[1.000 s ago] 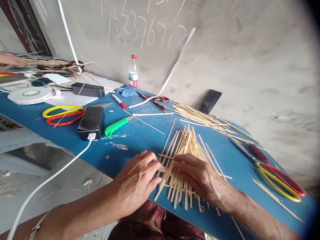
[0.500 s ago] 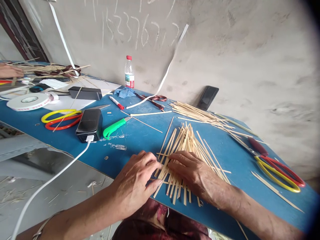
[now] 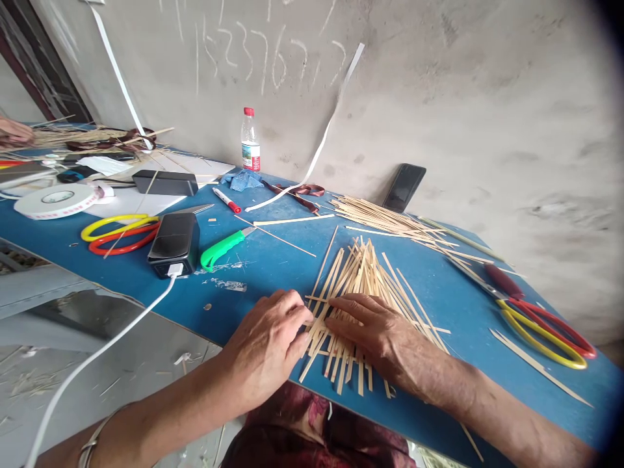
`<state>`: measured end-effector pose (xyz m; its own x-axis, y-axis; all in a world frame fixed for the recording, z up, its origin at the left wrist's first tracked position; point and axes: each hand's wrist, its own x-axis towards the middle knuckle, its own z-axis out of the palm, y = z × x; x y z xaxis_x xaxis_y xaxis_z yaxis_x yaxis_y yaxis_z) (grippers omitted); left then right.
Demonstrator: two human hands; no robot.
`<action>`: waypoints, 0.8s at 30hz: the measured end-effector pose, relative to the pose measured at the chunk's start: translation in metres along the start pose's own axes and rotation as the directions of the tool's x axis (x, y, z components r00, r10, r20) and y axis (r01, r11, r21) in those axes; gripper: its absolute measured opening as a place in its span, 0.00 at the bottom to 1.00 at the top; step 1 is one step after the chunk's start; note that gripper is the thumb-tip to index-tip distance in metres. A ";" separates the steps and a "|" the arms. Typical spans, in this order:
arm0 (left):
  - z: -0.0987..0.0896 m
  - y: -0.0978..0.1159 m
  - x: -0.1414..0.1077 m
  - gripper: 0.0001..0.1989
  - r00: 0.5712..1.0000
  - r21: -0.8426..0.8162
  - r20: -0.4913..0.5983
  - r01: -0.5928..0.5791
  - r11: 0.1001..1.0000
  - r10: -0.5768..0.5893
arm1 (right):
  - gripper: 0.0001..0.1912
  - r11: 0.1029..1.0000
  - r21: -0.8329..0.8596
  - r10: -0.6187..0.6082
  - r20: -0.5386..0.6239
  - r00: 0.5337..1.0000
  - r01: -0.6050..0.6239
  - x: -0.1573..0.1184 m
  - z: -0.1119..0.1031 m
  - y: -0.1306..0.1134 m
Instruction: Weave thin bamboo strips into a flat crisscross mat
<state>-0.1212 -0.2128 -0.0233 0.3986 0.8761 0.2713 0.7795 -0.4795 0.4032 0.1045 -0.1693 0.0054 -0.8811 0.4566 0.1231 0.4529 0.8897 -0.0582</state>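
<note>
A loose fan of thin bamboo strips lies crossed and interlaced on the blue table top. My left hand sits at the fan's near left edge, its fingertips against the strips and its thumb lying low beside them. My right hand rests palm down on the strips, its fingers pointing left towards my left hand. The strips under both hands are hidden. A metal bangle circles my left wrist.
On the table stand a green-handled knife, a black power bank with a white cable, and yellow-and-red scissors. A bamboo strip pile lies beyond my hands. At far left, a co-worker's hand is over more strips.
My right hand has slid a little to the left, closer to my left hand. The whole view has drifted slightly, and the strips look much the same.
</note>
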 end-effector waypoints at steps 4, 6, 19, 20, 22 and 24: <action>-0.002 0.000 -0.001 0.09 1.000 -0.033 0.005 0.001 0.999 -0.001 | 0.16 1.000 0.020 0.001 0.007 1.000 -0.001 0.000 -0.001 0.001; -0.002 0.002 -0.003 0.08 1.000 -0.035 0.000 0.010 0.999 -0.010 | 0.17 0.999 0.049 -0.012 0.004 1.000 0.012 0.000 0.000 0.002; -0.004 0.001 -0.008 0.04 0.999 -0.062 0.040 -0.028 0.998 0.031 | 0.15 1.000 0.023 0.011 0.006 1.000 -0.011 -0.001 0.008 0.003; -0.004 0.001 -0.007 0.05 0.999 -0.059 0.037 -0.029 0.998 0.032 | 0.15 1.000 0.020 0.009 0.006 1.000 -0.009 0.000 0.009 0.003; -0.003 0.000 -0.007 0.07 0.999 -0.045 0.029 -0.037 0.998 0.038 | 0.16 1.000 0.022 0.009 0.008 1.000 -0.009 0.001 0.009 0.001; -0.001 0.000 -0.007 0.09 0.999 -0.025 0.027 -0.046 0.999 0.047 | 0.16 0.999 0.051 0.012 0.009 1.000 -0.013 0.002 0.005 -0.002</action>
<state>-0.1244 -0.2191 -0.0238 0.4474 0.8537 0.2664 0.7480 -0.5205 0.4118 0.1009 -0.1699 0.0013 -0.8767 0.4676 0.1134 0.4566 0.8828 -0.1101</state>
